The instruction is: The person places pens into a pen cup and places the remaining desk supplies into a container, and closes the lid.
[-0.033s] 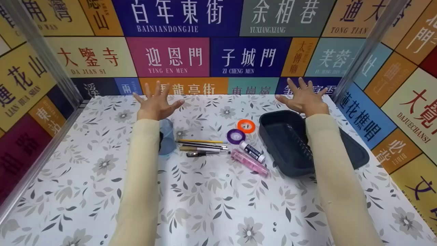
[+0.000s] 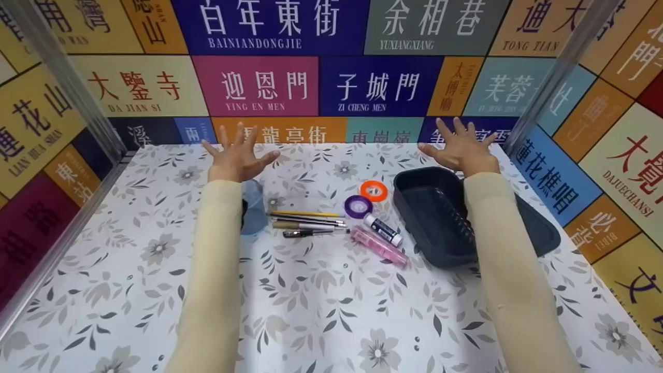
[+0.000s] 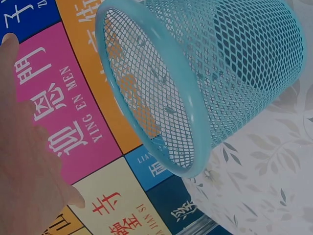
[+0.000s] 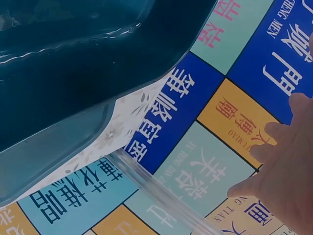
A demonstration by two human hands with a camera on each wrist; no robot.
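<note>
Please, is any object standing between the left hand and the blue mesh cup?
Nothing visible does: in the left wrist view, a clear gap separates the left hand and the mesh cup. In the head view, the pens lie right of the cup, outside that gap.

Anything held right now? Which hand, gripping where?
Nothing is held. The left hand and right hand both have fingers spread; the wrist views show the mesh cup and dark box apart from them.
</note>
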